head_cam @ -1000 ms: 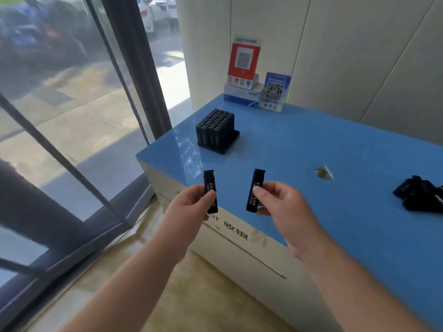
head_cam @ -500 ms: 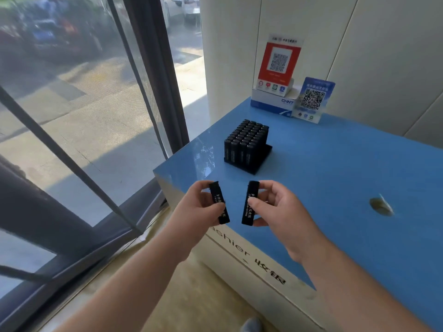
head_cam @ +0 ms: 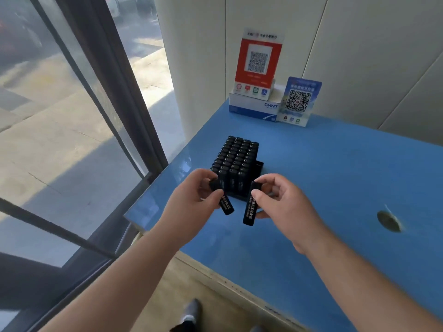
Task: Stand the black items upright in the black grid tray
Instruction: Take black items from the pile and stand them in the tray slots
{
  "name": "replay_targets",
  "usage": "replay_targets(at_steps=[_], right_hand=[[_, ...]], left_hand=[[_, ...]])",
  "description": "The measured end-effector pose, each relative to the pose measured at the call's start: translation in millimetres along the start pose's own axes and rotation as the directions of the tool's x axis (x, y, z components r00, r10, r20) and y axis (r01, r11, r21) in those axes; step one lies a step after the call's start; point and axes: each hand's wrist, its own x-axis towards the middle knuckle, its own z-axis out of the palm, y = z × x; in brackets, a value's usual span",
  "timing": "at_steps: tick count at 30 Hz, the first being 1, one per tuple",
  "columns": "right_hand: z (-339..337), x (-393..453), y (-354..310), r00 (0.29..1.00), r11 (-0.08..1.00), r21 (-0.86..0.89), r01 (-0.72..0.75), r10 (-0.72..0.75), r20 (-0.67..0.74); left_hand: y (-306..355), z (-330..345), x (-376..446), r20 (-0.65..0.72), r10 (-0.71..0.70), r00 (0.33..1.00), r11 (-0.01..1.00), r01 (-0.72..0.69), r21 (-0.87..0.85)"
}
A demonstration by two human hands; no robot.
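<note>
**Nearly at the tray: two sticks to seat, few slots left**

Now the person stands at the blue-topped counter (head_cam: pixel 335 178) with one slim black printed stick in each hand. The left hand (head_cam: pixel 191 200) pinches its black stick (head_cam: pixel 221 198) between thumb and curled fingers, the stick tilted with its lower end leaning toward the other hand. The right hand (head_cam: pixel 280 204) holds the second black stick (head_cam: pixel 250 204) near its top, almost upright, lower end hanging free above the counter. Just beyond both sets of knuckles sits the black grid tray (head_cam: pixel 260 165), already crowded with standing black sticks (head_cam: pixel 236 159); only on the side beyond the right hand does a strip of bare tray edge show, so I judge the free cells lie there.

To do this well, I would bring the right-hand stick in first, since it is already near vertical and closest to that open side. Lower it straight down, holding high so the fingers clear the neighbours. The left stick needs righting before it goes in; entering at a slant would likely nudge the packed rows. Which cells are truly open I cannot tell from here.
</note>
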Motion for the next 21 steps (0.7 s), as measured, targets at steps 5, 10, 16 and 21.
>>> replay_targets(at_steps=[5,10,16,21], right_hand=[[3,10,-2,0.990,0.993,-0.114,0.038,-0.053,-0.129],[16,15,1,0.966,0.985,-0.174,0.015,-0.059,-0.251],[35,15,3,0.929,0.967,-0.255,0.012,-0.105,-0.355],[47,15,6,0.898,0.938,-0.347,0.015,-0.165,-0.408]], left_hand=[[1,-12,50,0.072,0.275,0.959,0.951,-0.282,0.127],[-5,-15,90,0.198,0.506,0.839,0.844,-0.529,0.085],[-25,-17,115,0.382,0.635,0.672,0.666,-0.726,0.171],[-38,-15,124,0.469,0.711,0.525,0.464,-0.850,0.248]])
